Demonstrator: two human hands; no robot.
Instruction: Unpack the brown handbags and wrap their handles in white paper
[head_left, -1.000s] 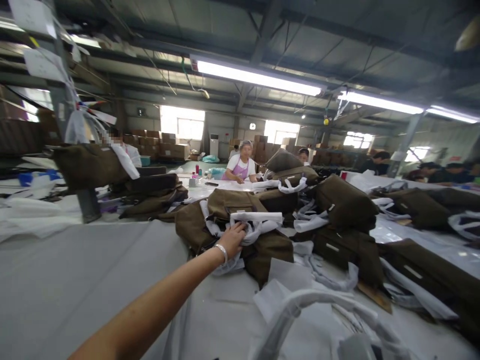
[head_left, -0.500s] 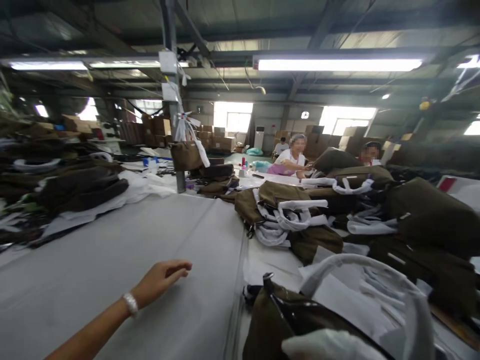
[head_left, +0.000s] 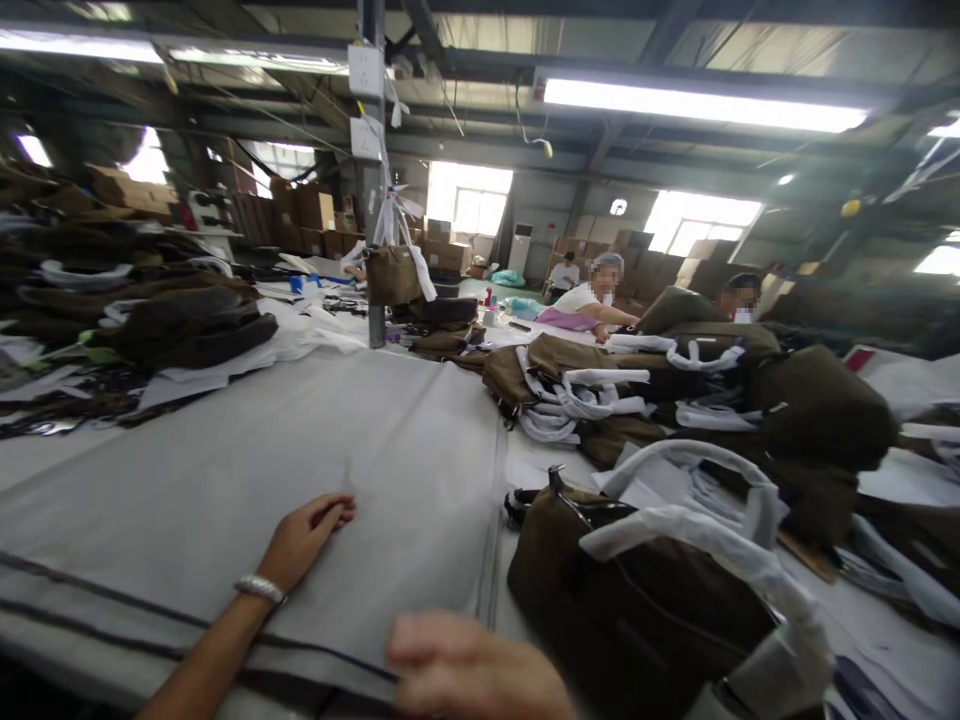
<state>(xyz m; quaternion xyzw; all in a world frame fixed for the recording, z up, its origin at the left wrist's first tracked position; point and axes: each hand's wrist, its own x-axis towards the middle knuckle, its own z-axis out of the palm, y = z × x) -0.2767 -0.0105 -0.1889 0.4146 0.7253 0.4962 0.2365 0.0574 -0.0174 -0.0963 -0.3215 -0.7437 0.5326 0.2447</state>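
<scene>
My left hand (head_left: 306, 540), with a silver bracelet on the wrist, hovers over or rests on the pale sheet covering the table (head_left: 247, 460); which of these I cannot tell. Its fingers are loosely bent, the thumb slightly off them, and it holds nothing visible. At the bottom edge my right hand (head_left: 480, 672) is smeared by motion, its grip unreadable. Just right of it stands a dark olive handbag (head_left: 600, 590) with white-wrapped handles (head_left: 697, 530) and a dark zip along its top.
More olive bags (head_left: 570, 365) with wrapped handles lie piled on the right, and another heap of dark bags (head_left: 195, 320) on the left. A metal post (head_left: 373, 200) rises at the table's far end, a bag hanging there. Beyond the right pile are co-workers (head_left: 592, 300).
My right hand has come into view at the bottom. My left hand has drawn back slightly, its fingers closer together. The view has tilted down, showing more of the near bag and table edge.
</scene>
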